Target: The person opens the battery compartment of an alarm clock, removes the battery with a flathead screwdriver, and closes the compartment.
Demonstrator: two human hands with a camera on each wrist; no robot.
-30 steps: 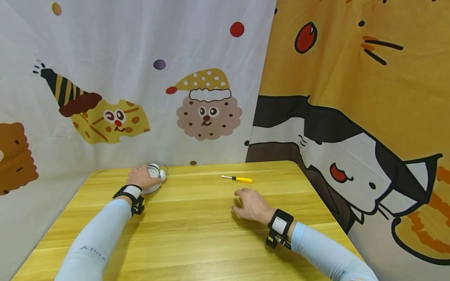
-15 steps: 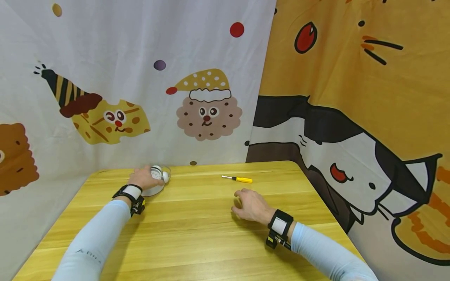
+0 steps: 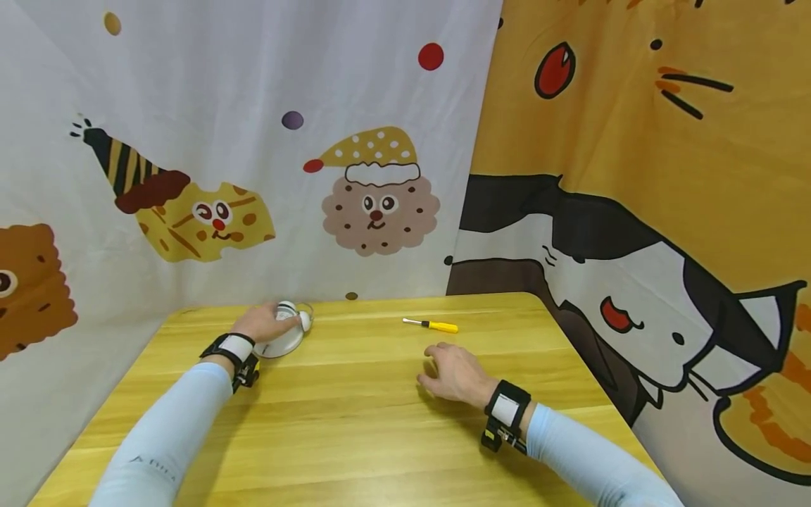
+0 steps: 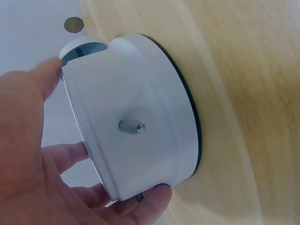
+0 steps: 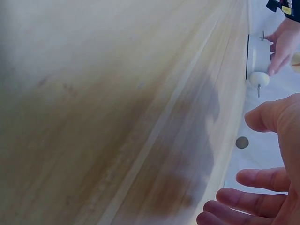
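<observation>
At the table's far left, my left hand [image 3: 262,324] grips a white alarm clock [image 3: 283,346] from above. The clock has rounded bells and a thin wire handle at its far side, and the hand covers part of it. In the left wrist view, the clock's body [image 4: 140,108] shows a short metal foot, with its dark rim against the wood. The thumb lies by a bell [image 4: 91,49] and the fingers curl round the opposite side. My right hand [image 3: 456,373] hovers over the table, fingers loosely bent and holding nothing. Beyond it lies a yellow-handled screwdriver [image 3: 440,327].
The wooden table [image 3: 355,436] reaches back to a white curtain [image 3: 355,70] with cartoon prints. A second curtain [image 3: 589,127], orange with a cat print, hangs along the right side. Both wrists wear black straps with small cameras.
My left hand has shifted the clock slightly to the right, and more of its white round surface shows. The right hand stays in place. The head view has moved a little.
</observation>
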